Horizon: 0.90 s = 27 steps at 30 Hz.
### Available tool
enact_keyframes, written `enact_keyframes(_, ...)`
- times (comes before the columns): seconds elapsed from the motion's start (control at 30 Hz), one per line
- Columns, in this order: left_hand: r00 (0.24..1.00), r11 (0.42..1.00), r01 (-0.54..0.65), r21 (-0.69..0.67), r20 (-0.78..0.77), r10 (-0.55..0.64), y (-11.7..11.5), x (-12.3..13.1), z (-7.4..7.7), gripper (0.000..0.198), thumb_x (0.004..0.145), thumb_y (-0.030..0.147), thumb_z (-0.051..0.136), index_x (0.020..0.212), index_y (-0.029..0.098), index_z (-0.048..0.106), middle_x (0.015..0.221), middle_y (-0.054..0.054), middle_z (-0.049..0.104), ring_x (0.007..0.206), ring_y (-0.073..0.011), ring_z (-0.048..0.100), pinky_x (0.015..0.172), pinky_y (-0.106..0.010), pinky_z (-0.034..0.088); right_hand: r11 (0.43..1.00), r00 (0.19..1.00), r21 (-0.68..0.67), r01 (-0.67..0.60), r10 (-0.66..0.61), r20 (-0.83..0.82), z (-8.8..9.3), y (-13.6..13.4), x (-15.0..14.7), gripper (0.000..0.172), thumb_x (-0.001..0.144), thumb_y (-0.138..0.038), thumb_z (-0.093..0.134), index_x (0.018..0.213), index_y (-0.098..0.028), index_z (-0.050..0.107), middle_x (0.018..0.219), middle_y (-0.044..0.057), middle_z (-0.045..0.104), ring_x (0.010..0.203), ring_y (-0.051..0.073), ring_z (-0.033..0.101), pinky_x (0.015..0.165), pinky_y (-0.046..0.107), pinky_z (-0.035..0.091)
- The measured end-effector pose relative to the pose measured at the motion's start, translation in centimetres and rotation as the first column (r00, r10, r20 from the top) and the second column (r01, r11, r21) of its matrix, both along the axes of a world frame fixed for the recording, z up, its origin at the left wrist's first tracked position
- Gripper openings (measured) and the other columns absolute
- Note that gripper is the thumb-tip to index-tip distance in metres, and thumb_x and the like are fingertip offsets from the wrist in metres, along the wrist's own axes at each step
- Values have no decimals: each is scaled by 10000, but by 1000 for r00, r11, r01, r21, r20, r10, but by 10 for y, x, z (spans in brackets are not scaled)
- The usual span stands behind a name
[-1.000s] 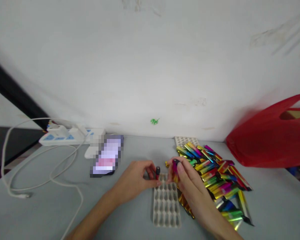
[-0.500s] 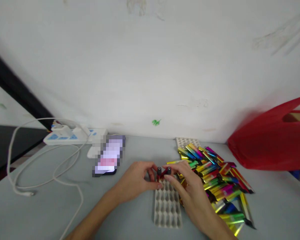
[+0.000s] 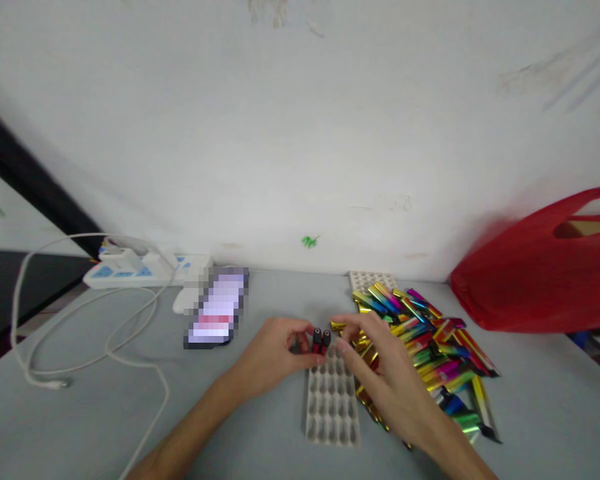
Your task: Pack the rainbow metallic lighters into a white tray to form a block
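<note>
My left hand (image 3: 283, 347) pinches two small red tubes with black tops (image 3: 321, 340), standing upright side by side between thumb and fingers. They are at the far end of a pale grey tray (image 3: 331, 407) with rows of oval hollows. My right hand (image 3: 380, 357) is just right of the tubes, thumb and fingers apart, with nothing visible between them. Beneath and beyond it lies a heap of shiny metallic-coloured wrappers (image 3: 433, 347) in gold, red, green, blue and purple; the hand hides part of the heap.
A second pale tray (image 3: 373, 280) lies by the wall behind the heap. A red bag (image 3: 530, 280) stands at the right. To the left are a phone (image 3: 217, 310), a white power strip (image 3: 147, 269) and a looping white cable (image 3: 155, 365).
The two tubes, apart before with one at each hand, are now together in my left hand. My right hand has let go and drawn slightly to the right.
</note>
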State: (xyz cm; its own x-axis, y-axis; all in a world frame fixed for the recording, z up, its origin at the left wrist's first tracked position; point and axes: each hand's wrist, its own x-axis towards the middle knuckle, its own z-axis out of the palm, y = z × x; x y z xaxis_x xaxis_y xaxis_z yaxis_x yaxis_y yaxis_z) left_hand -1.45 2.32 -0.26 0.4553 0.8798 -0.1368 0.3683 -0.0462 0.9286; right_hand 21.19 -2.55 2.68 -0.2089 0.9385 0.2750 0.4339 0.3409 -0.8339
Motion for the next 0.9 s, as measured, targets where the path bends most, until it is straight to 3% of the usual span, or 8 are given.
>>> enact_keyframes(0.1,1000,1000,-12,-13,-24,12,1,0,-2,305,793,428,914,897,161,810,758,14,681,732,-172,576,643,-257,393,999,1000,-40,-9,9,8,21,5,21,167,1086,-374,669,1157,-300,800,1046,57,756,1026,303,673,944,459,497)
enact_keyframes(0.17,1000,1000,-11,-11,-29,11,1,-1,-3,303,796,425,914,917,163,822,774,7,701,734,-174,585,648,-259,396,996,991,-57,-62,68,114,33,5,42,108,1051,-339,716,1017,-299,811,960,45,740,955,298,664,891,452,502)
enact_keyframes(0.27,999,1000,-11,17,-41,11,1,-1,-4,308,811,442,916,913,168,819,777,6,712,732,-170,587,639,-258,383,984,945,-78,-160,175,278,43,-4,72,81,946,-302,850,1019,-335,839,1054,49,755,1037,317,662,951,474,517)
enact_keyframes(0.4,998,999,-5,42,-62,7,1,-2,-5,311,817,444,923,916,167,821,794,-2,727,735,-167,585,628,-258,368,961,897,-158,-225,268,352,31,-18,91,289,805,-210,961,1022,-365,849,1124,42,756,1068,321,663,972,463,528)
enact_keyframes(0.57,997,999,4,40,-72,-2,2,-3,-4,346,813,474,927,921,164,817,795,1,726,731,-164,583,623,-257,370,946,852,-196,-258,318,416,19,-17,80,271,795,-126,943,918,-336,824,1086,30,782,1049,324,660,984,472,495)
enact_keyframes(0.67,997,999,6,35,-74,-4,2,-3,-1,334,812,456,918,950,164,835,798,-1,725,727,-168,574,632,-262,376,946,876,-182,-269,319,362,29,-14,76,191,851,-197,936,893,-328,802,1013,15,784,1000,307,661,960,452,494)
enact_keyframes(0.8,999,997,-1,79,-51,5,1,-1,5,539,784,350,935,1300,241,824,830,23,693,725,-167,542,636,-260,354,961,962,-218,-168,208,176,44,-9,76,129,976,-407,843,1004,-306,768,980,33,737,920,276,638,826,391,506)
enact_keyframes(0.9,996,993,11,116,-84,-1,0,0,7,392,794,347,929,1159,222,863,831,16,641,722,-167,528,629,-265,336,974,997,-218,-54,41,-63,44,2,64,236,1042,-499,749,1020,-267,706,927,22,691,844,229,612,753,349,480)
